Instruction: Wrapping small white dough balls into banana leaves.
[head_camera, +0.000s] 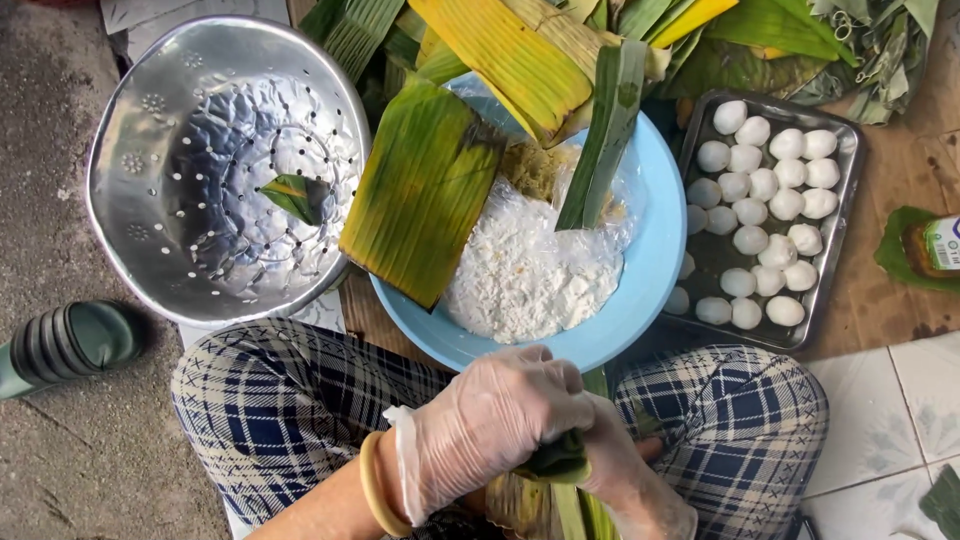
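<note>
Boot (65, 348): dark green rubber one lying at the far left on the concrete.
Colander (215, 165): big dimpled metal one, left side, I see one leaf scrap inside.
Left hand (490, 425): gloved, fingers curled tight around the leaf parcel (555, 462), near edge over my lap.
Right hand (625, 480): gloved too, tucked under the parcel, fingers closed on it from what I can tell.
Blue bowl (655, 270): centre, white grated stuff plus banana leaves.
Tray (850, 190): right, rows of white dough balls (765, 185).
</note>
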